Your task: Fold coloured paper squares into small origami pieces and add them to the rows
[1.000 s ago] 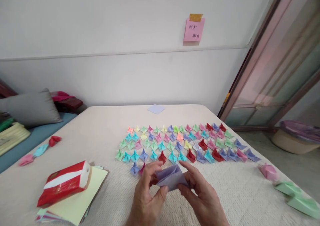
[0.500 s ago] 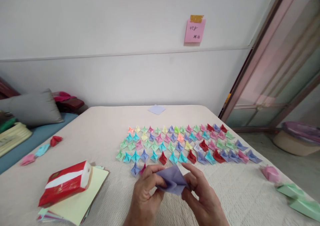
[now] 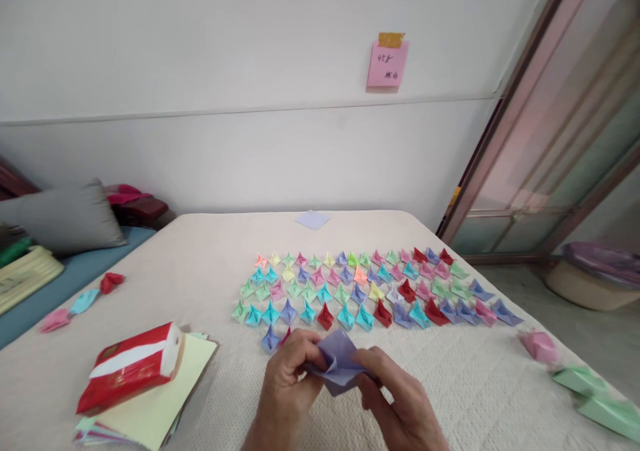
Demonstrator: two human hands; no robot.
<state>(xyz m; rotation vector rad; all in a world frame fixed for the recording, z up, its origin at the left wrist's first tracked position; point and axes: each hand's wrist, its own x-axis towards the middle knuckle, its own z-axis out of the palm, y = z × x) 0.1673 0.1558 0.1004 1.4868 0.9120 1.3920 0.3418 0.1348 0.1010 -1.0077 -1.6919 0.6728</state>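
Note:
Between my hands is a purple sheet of paper (image 3: 341, 358), partly folded, with a raised pocket and creases showing. My left hand (image 3: 293, 378) pinches its left side between thumb and fingers. On its right side, my right hand (image 3: 393, 394) grips the edge, the index finger pressing on the paper. Just beyond them stand rows of small folded paper boats (image 3: 346, 316) in many colours. A purple boat (image 3: 271, 339) sits beyond my left hand, and a magenta one beside it is partly hidden by the fingers.
At left, a red tissue pack (image 3: 133, 364) lies on a stack of coloured paper (image 3: 160, 404). Folded pieces, including a pink one (image 3: 540, 346) and green ones (image 3: 607, 414), lie along the right edge. A flat lilac sheet (image 3: 313, 220) rests at the far edge.
My right index finger has come down onto the purple paper, where it was lifted before. The paper has turned and shifted slightly left between my hands.

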